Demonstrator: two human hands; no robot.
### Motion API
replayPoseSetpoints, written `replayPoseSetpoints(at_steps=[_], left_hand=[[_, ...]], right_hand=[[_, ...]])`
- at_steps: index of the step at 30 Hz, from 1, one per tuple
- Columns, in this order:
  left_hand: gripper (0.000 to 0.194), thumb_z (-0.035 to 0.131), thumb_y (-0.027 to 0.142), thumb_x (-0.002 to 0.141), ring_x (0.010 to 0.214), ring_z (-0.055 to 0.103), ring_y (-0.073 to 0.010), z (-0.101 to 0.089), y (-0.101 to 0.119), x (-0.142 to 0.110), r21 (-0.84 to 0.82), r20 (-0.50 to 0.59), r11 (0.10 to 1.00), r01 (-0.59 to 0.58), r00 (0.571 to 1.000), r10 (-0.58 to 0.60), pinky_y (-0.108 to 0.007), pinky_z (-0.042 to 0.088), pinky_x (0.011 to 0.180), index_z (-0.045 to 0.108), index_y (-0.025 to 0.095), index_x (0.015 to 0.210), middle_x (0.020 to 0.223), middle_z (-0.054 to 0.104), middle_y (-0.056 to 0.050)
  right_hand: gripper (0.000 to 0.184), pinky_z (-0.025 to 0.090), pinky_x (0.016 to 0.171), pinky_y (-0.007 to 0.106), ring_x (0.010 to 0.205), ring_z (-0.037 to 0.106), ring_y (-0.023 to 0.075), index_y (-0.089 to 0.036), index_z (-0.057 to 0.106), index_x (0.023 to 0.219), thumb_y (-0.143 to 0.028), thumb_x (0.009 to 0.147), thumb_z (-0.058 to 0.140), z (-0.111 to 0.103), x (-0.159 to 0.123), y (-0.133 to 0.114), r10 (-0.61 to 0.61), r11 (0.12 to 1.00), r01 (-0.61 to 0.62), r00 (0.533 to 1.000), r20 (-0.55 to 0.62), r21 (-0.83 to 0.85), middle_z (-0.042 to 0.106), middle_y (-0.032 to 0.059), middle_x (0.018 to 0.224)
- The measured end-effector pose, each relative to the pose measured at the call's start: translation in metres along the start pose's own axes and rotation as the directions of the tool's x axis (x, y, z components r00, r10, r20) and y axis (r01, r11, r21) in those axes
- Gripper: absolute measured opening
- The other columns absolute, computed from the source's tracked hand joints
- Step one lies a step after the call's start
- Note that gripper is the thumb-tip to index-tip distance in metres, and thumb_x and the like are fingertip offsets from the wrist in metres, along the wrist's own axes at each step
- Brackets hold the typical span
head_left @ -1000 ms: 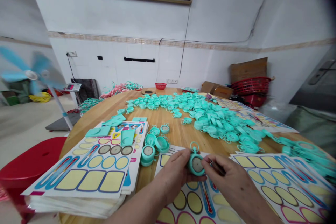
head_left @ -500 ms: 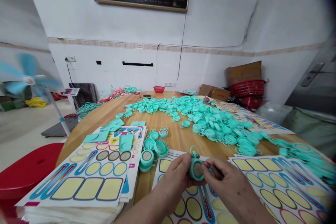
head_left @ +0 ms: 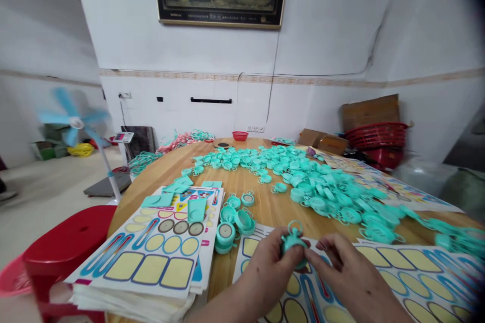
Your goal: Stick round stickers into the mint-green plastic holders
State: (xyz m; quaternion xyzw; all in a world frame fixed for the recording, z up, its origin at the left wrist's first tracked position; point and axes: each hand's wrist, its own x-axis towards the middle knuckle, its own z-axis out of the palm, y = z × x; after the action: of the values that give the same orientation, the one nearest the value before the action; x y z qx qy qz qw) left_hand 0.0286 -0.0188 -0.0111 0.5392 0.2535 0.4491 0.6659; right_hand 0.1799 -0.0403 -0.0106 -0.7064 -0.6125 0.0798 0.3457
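My left hand point(head_left: 271, 262) grips a round teal plastic piece point(head_left: 292, 241) with a ring on top, held just above a sticker sheet point(head_left: 288, 287) at the table's near edge. My right hand point(head_left: 346, 270) is right beside it, fingers pinched together near the piece's right side; what they pinch is too small to make out. To the left of my hands several finished teal pieces point(head_left: 231, 222) with round stickers stand in a small cluster.
A round wooden table point(head_left: 265, 202) carries a wide spread of teal pieces point(head_left: 322, 186). A thick stack of sticker sheets point(head_left: 151, 247) lies at the left, more sheets point(head_left: 428, 277) at the right. A red stool point(head_left: 64, 247), a spinning fan point(head_left: 74, 121), red baskets point(head_left: 377, 136).
The view has tilted up and swung slightly left. The teal piece has turned in my left hand, its sticker face no longer showing. My right hand's fingers have drawn a little away from it.
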Motion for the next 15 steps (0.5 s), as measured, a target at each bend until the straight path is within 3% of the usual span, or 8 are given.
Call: replayPoseSetpoints(at_steps=[4,8,12,15], left_hand=[[0.026,0.058,0.034,0.079,0.078,0.058,-0.0161,-0.004,-0.001,0.001,0.041,0.012,0.999,-0.02,1.0,0.02,-0.028,0.048,0.075,0.057,0.014,0.096,0.086,0.06,-0.004],[0.026,0.055,0.035,0.079,0.073,0.057,-0.0145,-0.005,0.006,0.001,0.105,0.0,0.994,-0.002,1.0,0.002,-0.025,0.049,0.065,0.056,0.014,0.094,0.083,0.059,-0.004],[0.029,0.053,0.035,0.079,0.07,0.059,-0.0154,-0.015,0.024,0.002,0.136,-0.137,0.991,0.007,0.99,0.012,-0.022,0.045,0.056,0.051,0.014,0.1,0.087,0.062,-0.007],[0.024,0.051,0.033,0.08,0.074,0.06,-0.0164,-0.037,0.036,0.007,0.227,-0.323,0.97,-0.082,0.934,0.155,-0.027,0.045,0.067,0.05,0.016,0.098,0.088,0.063,-0.007]], right_hand=[[0.034,0.045,0.053,0.026,0.059,0.059,0.018,-0.023,0.055,0.085,-0.056,0.076,0.047,0.003,0.004,0.009,-0.051,0.994,0.033,0.983,0.176,0.104,0.063,0.0009,0.068],[0.037,0.049,0.059,0.026,0.07,0.063,0.019,-0.023,0.052,0.097,-0.055,0.08,0.045,0.001,0.0,0.003,-0.078,0.968,0.008,0.959,0.271,0.251,0.067,0.0037,0.081],[0.035,0.049,0.062,0.024,0.075,0.063,0.0191,-0.022,0.053,0.092,-0.055,0.081,0.045,0.001,-0.002,-0.002,-0.046,0.949,-0.025,0.975,0.215,0.313,0.067,0.0038,0.081],[0.038,0.045,0.055,0.023,0.064,0.059,0.0168,-0.022,0.056,0.089,-0.056,0.08,0.044,0.005,0.0,0.001,0.005,0.94,-0.045,0.993,0.119,0.337,0.063,0.0009,0.069]])
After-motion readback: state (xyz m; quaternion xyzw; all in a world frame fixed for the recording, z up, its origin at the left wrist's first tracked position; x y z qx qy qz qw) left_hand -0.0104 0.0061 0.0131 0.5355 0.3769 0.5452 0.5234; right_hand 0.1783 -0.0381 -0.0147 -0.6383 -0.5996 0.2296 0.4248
